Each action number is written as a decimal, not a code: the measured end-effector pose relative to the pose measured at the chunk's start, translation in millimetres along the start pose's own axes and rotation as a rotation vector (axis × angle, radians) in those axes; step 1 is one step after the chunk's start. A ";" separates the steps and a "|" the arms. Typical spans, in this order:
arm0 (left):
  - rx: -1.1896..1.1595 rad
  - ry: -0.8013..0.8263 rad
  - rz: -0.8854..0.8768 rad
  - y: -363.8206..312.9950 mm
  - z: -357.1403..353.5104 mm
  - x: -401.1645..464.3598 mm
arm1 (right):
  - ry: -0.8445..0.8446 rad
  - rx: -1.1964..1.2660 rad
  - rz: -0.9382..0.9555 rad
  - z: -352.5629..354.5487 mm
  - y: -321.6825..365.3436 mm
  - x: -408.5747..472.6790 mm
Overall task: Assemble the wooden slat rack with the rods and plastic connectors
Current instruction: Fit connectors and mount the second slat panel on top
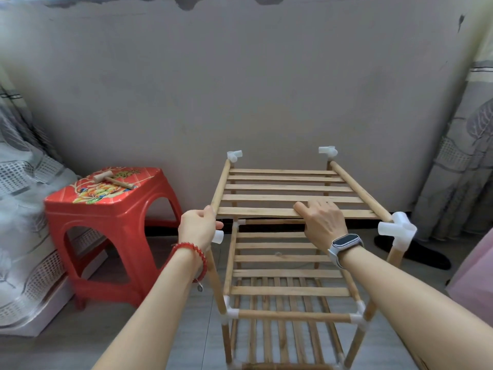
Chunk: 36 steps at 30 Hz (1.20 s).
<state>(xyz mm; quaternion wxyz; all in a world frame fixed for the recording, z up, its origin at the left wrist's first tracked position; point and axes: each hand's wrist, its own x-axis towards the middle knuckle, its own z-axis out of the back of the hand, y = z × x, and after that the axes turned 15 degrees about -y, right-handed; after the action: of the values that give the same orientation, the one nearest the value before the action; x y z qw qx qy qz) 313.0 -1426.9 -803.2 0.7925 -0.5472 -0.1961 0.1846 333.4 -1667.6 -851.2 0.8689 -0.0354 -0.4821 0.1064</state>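
we have the top slat panel (290, 194) lifted onto the rack frame (290, 303), which stands on the floor in front of the grey wall (240, 89) with its lower and middle shelves already in place. our left hand (198, 227) curls round the panel's near-left rod end, right above the near-left connector (218, 237), and we judge it is steering that end toward the socket. our right hand (321, 220) lies over the front slat, thumb tucked under its edge as far as we can tell, so it grips the slat and keeps the panel level while the left side is lined up. the panel's side rods sit beside the white corner pieces rather than inside them: the near-right connector (398, 231) shows open sockets, and the back-left connector (234, 155) and back-right connector (328, 151) stand just above the rod ends, so the top tier looks unseated yet.

a small wooden mallet (113, 180) lies on the red plastic stool (112, 209) to our left, within reach for tapping joints home. a patterned bed cover (24, 182) hangs at far left and a curtain (466, 156) at right. the curtain and a dark slipper (416, 252) on the floor sit near the right leg; neither blocks the panel. the wall close behind leaves little room to push the panel backward.
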 end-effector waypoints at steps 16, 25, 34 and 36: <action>0.011 0.233 0.240 -8.6 -10.1 19.2 | 0.177 -0.070 -0.003 10.2 2.0 -7.4; 0.045 0.207 0.225 -11.4 -6.3 -0.1 | 0.509 0.091 -0.177 42.8 42.8 -22.0; 0.105 0.278 0.225 -2.8 1.2 -10.4 | 0.352 0.953 -0.419 90.5 102.0 -18.9; 0.106 0.272 0.270 -2.1 8.5 -16.4 | 0.336 1.030 -0.388 101.9 111.6 -13.0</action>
<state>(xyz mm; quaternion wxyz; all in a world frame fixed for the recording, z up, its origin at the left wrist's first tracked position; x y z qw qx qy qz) 294.7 -1429.2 -800.2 0.8073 -0.5462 -0.0020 0.2237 223.7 -1565.9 -826.1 0.8423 0.4651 -0.2212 0.1592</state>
